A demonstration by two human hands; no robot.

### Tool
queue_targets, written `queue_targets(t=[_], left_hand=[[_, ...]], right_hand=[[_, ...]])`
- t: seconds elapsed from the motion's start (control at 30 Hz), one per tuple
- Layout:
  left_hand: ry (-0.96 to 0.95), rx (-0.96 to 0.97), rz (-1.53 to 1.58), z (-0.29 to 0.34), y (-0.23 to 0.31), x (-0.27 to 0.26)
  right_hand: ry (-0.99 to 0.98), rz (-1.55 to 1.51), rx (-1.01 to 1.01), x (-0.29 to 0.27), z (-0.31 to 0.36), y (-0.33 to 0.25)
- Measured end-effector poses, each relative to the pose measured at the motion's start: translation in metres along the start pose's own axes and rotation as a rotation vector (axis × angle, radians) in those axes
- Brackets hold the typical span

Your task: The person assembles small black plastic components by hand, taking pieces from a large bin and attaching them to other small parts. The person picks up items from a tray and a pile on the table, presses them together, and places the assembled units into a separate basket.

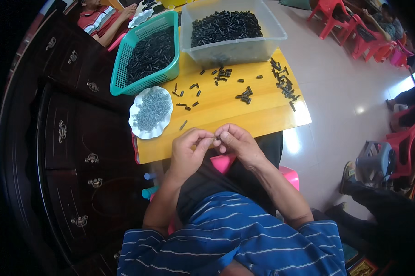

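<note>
Both hands meet over my lap, just off the near edge of the yellow table (262,110). The fingertips of my left hand (189,149) are pinched together beside those of my right hand (239,145), which are closed too. A small dark piece shows between the fingers; its kind is too small to make out. To the left, a white scalloped plate (138,131) carries a heap of small silvery metal pieces (152,109). Several small black cylindrical pieces (245,95) lie scattered on the tabletop, with a denser cluster (285,85) along its right side.
A green plastic basket (174,69) and a translucent bin (237,57) stand at the back, both full of black pieces. A dark wooden cabinet (65,133) lines the left. Other people sit farther off, near red plastic chairs (331,18) and a grey stool (374,158).
</note>
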State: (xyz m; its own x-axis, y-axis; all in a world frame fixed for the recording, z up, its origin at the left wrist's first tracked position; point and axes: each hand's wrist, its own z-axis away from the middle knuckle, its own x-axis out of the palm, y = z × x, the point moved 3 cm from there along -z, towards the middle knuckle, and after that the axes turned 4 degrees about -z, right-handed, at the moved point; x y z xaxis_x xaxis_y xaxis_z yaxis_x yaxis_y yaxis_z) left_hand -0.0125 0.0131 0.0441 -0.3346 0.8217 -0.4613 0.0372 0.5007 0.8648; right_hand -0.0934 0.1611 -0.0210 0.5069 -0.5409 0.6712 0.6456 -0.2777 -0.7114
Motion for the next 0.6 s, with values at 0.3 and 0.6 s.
queue_targets(t=[0.3, 0.6], left_hand=[[-0.006, 0.071, -0.088, -0.002, 0.004, 0.000], [-0.131, -0.163, 0.289, -0.013, -0.031, 0.006]], right_hand=[[-0.012, 0.027, -0.031, 0.000, -0.002, 0.001], [-0.034, -0.129, -0.016, -0.002, -0.004, 0.001]])
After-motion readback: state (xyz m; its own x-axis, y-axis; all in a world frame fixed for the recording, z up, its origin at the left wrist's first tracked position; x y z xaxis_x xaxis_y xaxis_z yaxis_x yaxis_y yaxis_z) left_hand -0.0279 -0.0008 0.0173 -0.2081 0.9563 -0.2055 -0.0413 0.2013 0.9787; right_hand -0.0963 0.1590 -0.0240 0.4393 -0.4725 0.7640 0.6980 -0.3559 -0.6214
